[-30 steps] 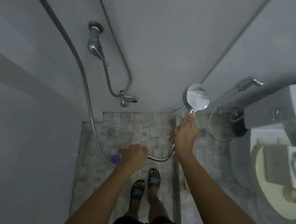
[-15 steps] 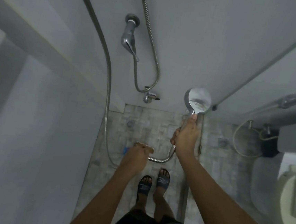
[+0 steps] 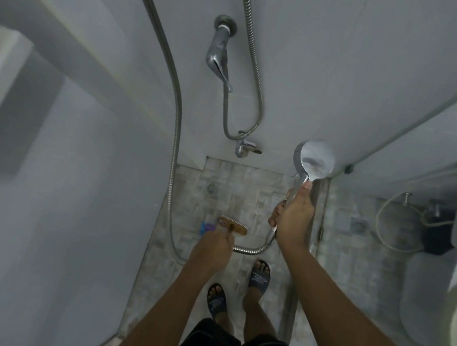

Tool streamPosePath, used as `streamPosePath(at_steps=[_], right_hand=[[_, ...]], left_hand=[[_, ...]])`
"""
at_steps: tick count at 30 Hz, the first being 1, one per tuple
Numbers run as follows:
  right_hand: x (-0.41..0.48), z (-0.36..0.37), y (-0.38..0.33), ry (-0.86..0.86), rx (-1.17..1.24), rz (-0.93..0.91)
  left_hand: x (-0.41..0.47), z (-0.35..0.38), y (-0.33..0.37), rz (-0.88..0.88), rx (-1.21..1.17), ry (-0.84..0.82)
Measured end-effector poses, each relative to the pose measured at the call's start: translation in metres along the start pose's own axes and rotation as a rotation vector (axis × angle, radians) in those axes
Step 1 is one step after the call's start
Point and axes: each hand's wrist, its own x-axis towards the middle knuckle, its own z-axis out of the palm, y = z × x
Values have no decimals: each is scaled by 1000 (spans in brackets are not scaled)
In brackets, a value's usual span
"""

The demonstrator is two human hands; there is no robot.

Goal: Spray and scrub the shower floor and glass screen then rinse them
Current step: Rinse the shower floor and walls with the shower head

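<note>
Two hands at work above the shower floor (image 3: 237,185).
Right hand (image 3: 292,218) grips the showerhead (image 3: 316,160); left hand (image 3: 210,247) clasps a brush (image 3: 233,225).

No legible text or labels anywhere

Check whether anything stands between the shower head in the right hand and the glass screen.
Nothing visible does. The right hand holds the shower head right beside the glass screen, with only air between; the hose trails down and left, away from the glass.
</note>
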Motion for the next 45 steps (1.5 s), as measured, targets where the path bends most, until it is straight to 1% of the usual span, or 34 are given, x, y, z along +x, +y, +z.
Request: streamPosePath(at_steps=[4,6,10,14,18,23,27,29,31,34,36,39,45], right_hand=[[-6,23,-4,-38,20,-132],[-12,40,-6,-89,18,-167],[-26,71,-8,-166,59,-188],[-49,103,7,-226,57,-173],[-79,128,32,-230,36,-128],[-130,166,70,-210,-4,-186],[-180,189,106,-149,29,-263],[-203,197,122,-152,59,-269],[-236,211,144,-136,68,-281],[-265,234,174,-107,31,-262],[-281,247,192,-66,13,-251],[-297,255,212,-35,-26,-235],[-321,245,245,-55,4,-138]], left_hand=[[8,-13,-6,-33,2,65],[12,-23,-15,-37,5,112],[11,-43,-38,11,40,117],[3,-59,-75,1,12,151],[-6,-69,-120,-35,-18,191],[-13,-81,-196,-22,-62,184],[-16,-94,-261,57,-44,134],[-21,-103,-287,93,-17,116],[-32,-115,-326,65,-4,103],[-42,-123,-372,1,-6,103],[-47,-124,-399,-9,-10,96],[-53,-121,-426,18,-18,100],[-67,-110,-457,30,0,64]])
